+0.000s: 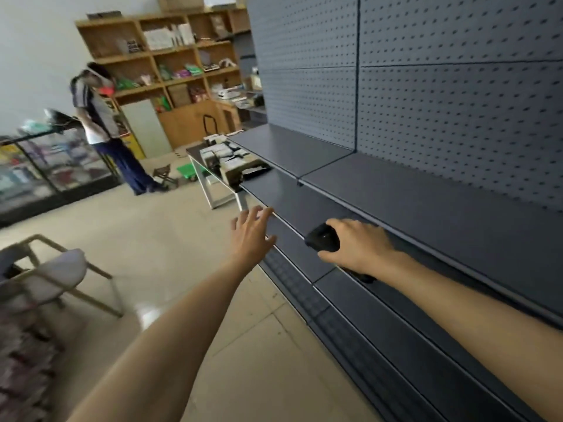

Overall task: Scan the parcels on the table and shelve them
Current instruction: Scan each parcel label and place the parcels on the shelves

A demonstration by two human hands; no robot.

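Chair [58, 269] at 8 o'clock and glass display case [45, 166] at 9 o'clock mark the left edge of the view. A standing person [100, 123] is at 10 o'clock, in front of wooden shelving [170, 56] at 11 o'clock; none of these bears on the task.

Just up and left of centre, toward 11 o'clock, the worktop [192, 152] abuts the near end of the grey shelf unit [426, 193]. The parcels [227, 156] lie heaped on the worktop, well apart from both hands and unshelved. That placement probably keeps each carry from worktop to shelf short.

At centre the left hand [251, 236] is released, its fingers spread and grasping nothing. It extends toward 12 o'clock in line with the parcels, probably kept free to lift one.

To its right, toward 4 o'clock, the right hand [356, 245] is clenched around a black scanner [323, 239], whose head points toward the worktop. Holding the scanner in one hand leaves the other for the parcels. The hand overlaps the front lip of a shelf; whether it touches the lip cannot be told.

From 1 to 5 o'clock run the grey shelves and their pegboard back [457, 86]. No parcel is visible on them, so the task appears to be at an early stage.
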